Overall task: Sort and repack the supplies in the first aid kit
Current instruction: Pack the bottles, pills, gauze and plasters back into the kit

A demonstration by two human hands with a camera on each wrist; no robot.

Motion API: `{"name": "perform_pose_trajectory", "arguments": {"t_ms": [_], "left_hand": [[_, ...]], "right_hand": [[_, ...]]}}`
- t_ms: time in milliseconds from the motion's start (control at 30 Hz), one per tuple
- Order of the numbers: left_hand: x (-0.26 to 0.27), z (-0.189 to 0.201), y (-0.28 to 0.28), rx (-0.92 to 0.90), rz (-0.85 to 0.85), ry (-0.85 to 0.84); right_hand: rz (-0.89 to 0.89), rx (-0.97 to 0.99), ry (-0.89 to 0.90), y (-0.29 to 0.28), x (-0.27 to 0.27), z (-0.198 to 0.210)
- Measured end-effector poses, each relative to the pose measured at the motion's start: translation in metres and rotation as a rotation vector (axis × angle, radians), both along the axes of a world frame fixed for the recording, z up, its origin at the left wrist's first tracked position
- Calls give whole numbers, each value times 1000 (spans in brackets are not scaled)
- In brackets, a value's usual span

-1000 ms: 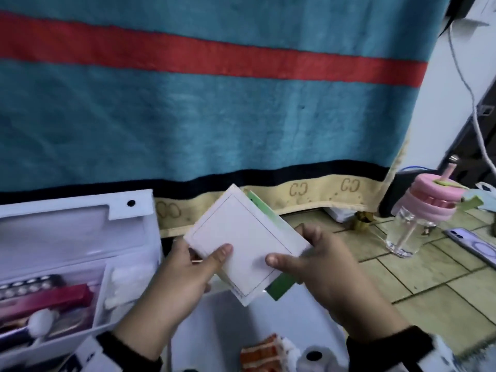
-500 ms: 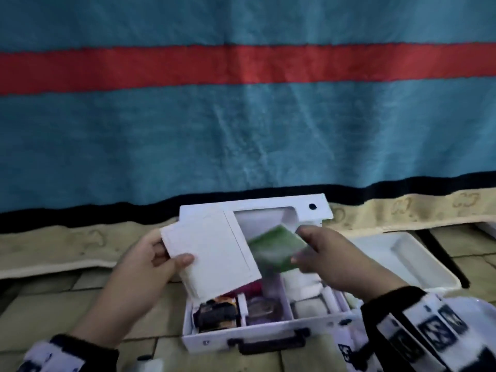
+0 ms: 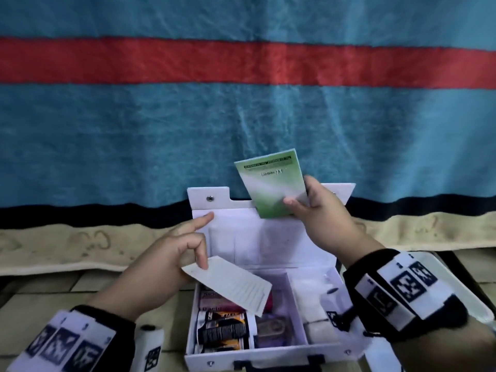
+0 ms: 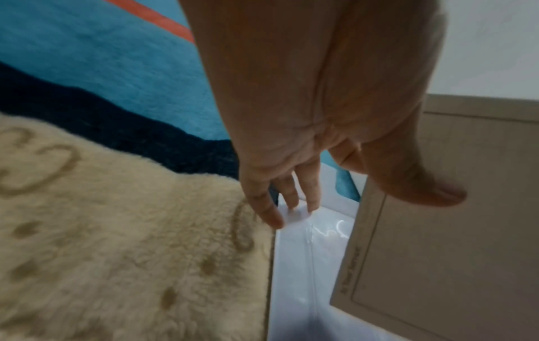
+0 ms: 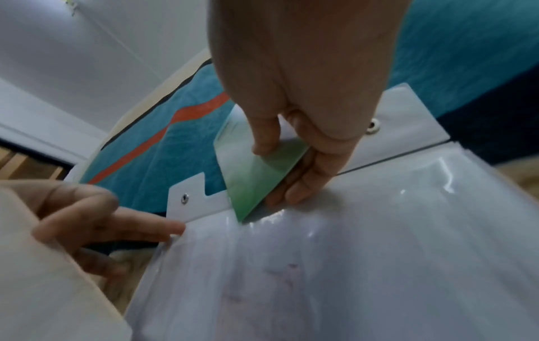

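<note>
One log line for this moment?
right hand: green packet at lid pocket | left hand: white packet, finger on lid

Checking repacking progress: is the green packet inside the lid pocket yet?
Not fully: the green packet mostly sticks up above the lid pocket, pinched by the right hand.

Print on the green packet is too blurred to read (perhaps a label)
</note>
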State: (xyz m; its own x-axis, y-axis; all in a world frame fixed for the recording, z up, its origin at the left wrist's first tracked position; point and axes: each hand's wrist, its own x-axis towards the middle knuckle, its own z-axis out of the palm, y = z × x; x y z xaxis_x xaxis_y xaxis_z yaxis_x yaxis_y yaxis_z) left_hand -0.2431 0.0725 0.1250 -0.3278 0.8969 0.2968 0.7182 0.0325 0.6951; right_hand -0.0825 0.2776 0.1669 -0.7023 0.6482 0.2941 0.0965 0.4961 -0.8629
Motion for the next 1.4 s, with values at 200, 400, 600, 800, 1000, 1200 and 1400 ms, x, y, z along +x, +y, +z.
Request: {"name": "perform_pose_trajectory", "arguments": {"t_ms": [200,400,600,800,1000,1200,1400], "left_hand": [[8,7,8,-91,85,279],[17,18,8,-181,138,328],[21,19,11,-163,185,307],[16,12,6,-94,222,283],[19,9,-1,-31,215,286],[18,9,-2,45,217,238],[25,9,-3,103,246,175]], "right_hand": [[37,-158,102,4,-8,-1],[122,-218,161,-7,-10,1],[111,237,-81,-1,-14,-6],[74,714,-431,-13,-12,-3],[225,752,-472,-42,-29,-3],[93,567,-469,-46,-27,5],[50,693,-500,-46,-24,7]]}}
